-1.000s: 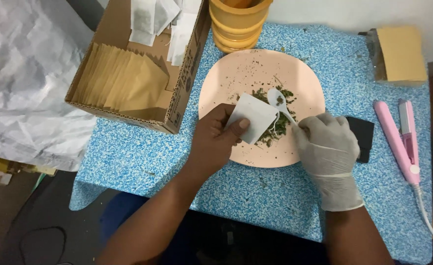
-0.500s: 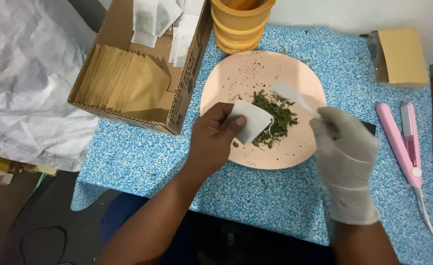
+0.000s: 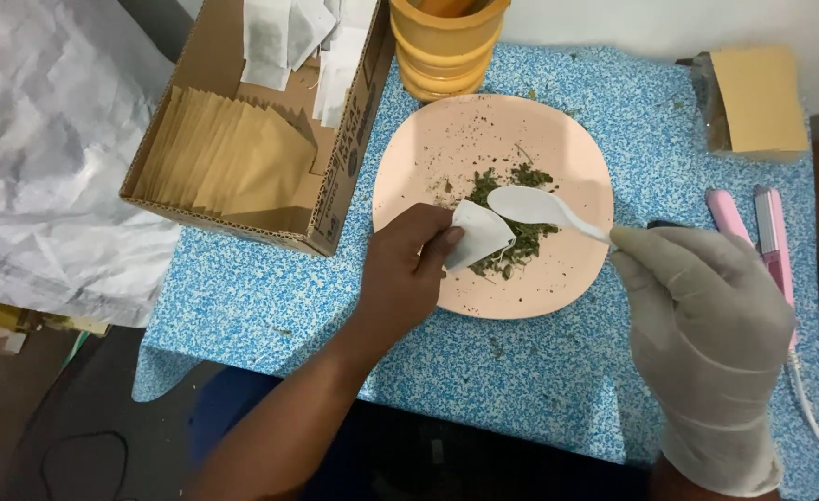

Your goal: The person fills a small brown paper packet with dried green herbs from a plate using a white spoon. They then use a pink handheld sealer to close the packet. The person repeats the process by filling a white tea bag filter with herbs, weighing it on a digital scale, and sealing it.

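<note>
The pink plate (image 3: 530, 288) sits on the blue speckled counter (image 3: 270, 306) and serves as the landmark here. Over the plate's near-left part, the bare left hand (image 3: 407, 269) pinches a small white filter bag (image 3: 477, 235) between thumb and fingers, the bag held just above a loose heap of dried green herbs (image 3: 511, 218) at the plate's middle. The gloved right hand (image 3: 702, 311) hovers off the plate's right edge, its fingers closed around the handle of a white plastic spoon (image 3: 530, 204), whose bowl reaches in over the herbs, right beside the bag. Behind the plate, touching its far rim, stands a stack of yellow cups (image 3: 446, 42). Left of the plate lies an open cardboard box (image 3: 335, 176) holding brown paper envelopes (image 3: 228, 162) and white bags. To the plate's right lies a pink sealing tool (image 3: 753, 232), with a tan packet (image 3: 757, 102) farther back.
</note>
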